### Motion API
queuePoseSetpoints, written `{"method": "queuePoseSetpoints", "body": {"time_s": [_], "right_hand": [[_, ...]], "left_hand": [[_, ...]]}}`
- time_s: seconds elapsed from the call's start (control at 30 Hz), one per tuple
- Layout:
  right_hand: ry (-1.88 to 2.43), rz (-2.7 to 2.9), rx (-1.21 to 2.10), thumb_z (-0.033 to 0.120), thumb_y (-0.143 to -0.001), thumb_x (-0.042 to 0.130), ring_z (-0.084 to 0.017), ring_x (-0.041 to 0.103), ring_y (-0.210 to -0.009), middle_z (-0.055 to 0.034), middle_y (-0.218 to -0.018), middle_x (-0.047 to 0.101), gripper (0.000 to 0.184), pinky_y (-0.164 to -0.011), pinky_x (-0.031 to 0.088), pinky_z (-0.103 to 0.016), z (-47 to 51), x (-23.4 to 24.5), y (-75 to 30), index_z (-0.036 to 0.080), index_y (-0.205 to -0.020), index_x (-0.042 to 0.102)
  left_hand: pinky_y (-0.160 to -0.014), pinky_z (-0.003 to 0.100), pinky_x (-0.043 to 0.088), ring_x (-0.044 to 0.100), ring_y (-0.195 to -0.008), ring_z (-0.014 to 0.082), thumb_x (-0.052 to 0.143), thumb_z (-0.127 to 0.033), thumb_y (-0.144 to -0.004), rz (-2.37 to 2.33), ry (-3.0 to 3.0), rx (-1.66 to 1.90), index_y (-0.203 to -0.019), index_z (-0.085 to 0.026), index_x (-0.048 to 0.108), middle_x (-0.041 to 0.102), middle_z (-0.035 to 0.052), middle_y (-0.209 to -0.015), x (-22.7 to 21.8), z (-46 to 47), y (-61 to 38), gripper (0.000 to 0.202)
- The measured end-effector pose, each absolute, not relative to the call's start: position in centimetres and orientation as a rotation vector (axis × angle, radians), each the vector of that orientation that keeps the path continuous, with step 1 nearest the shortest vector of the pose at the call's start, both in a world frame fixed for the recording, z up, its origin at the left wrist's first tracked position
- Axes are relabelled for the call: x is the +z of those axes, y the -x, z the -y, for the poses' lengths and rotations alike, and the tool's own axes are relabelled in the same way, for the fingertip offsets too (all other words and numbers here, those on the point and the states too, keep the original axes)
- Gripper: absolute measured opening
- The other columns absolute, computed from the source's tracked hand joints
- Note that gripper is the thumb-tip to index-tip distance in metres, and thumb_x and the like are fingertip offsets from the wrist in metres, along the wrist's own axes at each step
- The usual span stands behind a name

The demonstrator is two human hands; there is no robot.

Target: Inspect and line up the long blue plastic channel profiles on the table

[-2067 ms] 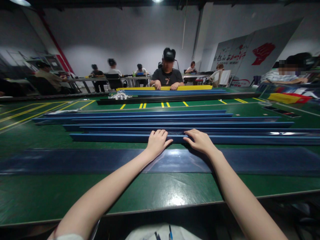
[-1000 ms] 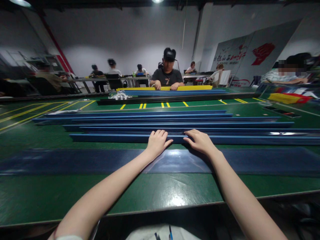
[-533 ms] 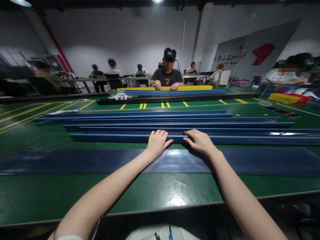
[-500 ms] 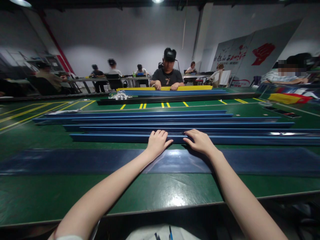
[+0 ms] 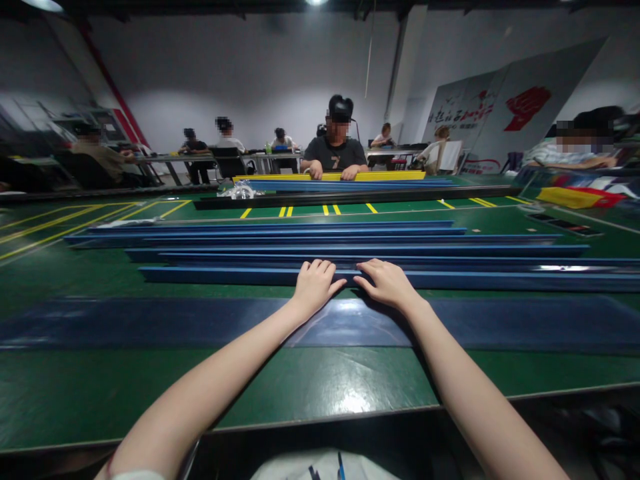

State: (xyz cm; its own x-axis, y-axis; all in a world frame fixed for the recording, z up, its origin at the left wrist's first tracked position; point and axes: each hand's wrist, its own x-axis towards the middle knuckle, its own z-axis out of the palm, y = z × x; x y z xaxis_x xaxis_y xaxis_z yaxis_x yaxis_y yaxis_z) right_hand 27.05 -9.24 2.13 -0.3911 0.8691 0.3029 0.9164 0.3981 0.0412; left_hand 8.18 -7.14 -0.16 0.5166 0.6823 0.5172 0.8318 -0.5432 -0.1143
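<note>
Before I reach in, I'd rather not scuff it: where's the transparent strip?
In the head view, the transparent strip spans the green table left to right, under both forearms, between the table's front edge and the nearest blue channel.

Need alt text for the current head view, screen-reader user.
The wearer's left hand and right hand rest on the closest long blue channel, one of several on a green table. A flat, glossy bluish strip lies nearer; across the table, a co-worker has both hands at a yellow bar.
</note>
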Motion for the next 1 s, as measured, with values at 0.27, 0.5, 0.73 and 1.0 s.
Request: {"method": "queuePoseSetpoints", "body": {"time_s": [0.27, 0.5, 0.73, 1.0], "right_hand": [[1.612, 2.410, -0.294, 0.039, -0.089, 0.038, -0.019, 0.058, -0.095, -0.0099, -0.105, 0.064, 0.035, -0.076, 0.038, -0.027, 9.35, 2.18, -27.21, 0.017, -0.103, 0.061], [1.635, 2.397, -0.297, 0.039, -0.089, 0.037, -0.019, 0.058, -0.093, -0.0101, -0.101, 0.065, 0.035, -0.076, 0.038, -0.026, 9.32, 2.19, -27.46, 0.017, -0.101, 0.061], [1.665, 2.393, -0.300, 0.039, -0.090, 0.037, -0.019, 0.059, -0.092, -0.0102, -0.098, 0.066, 0.034, -0.075, 0.038, -0.027, 9.54, 2.46, -27.50, 0.017, -0.097, 0.062], [1.667, 2.398, -0.344, 0.040, -0.090, 0.035, -0.019, 0.059, -0.090, -0.0100, -0.099, 0.066, 0.036, -0.072, 0.037, -0.026, 9.57, 2.37, -27.70, 0.017, -0.096, 0.062]], "left_hand": [[-0.074, 0.034, 0.033, 0.053, -0.095, 0.0222, 0.044, -0.048, -0.086, 1.259, 2.415, -0.590, -0.094, -0.015, 0.057, 0.064, 0.0070, -0.100, -0.13, 7.13, -8.21, 0.036], [-0.074, 0.035, 0.033, 0.053, -0.093, 0.0222, 0.045, -0.047, -0.086, 1.268, 2.425, -0.577, -0.095, -0.015, 0.057, 0.063, 0.0077, -0.099, -0.12, 7.18, -8.23, 0.035], [-0.074, 0.035, 0.033, 0.053, -0.093, 0.0224, 0.044, -0.047, -0.086, 1.265, 2.433, -0.590, -0.094, -0.016, 0.057, 0.063, 0.0082, -0.099, -0.08, 7.18, -8.17, 0.034], [-0.074, 0.034, 0.032, 0.053, -0.093, 0.0224, 0.044, -0.047, -0.086, 1.276, 2.434, -0.578, -0.095, -0.016, 0.056, 0.063, 0.0080, -0.100, -0.02, 7.23, -8.17, 0.034]]}}
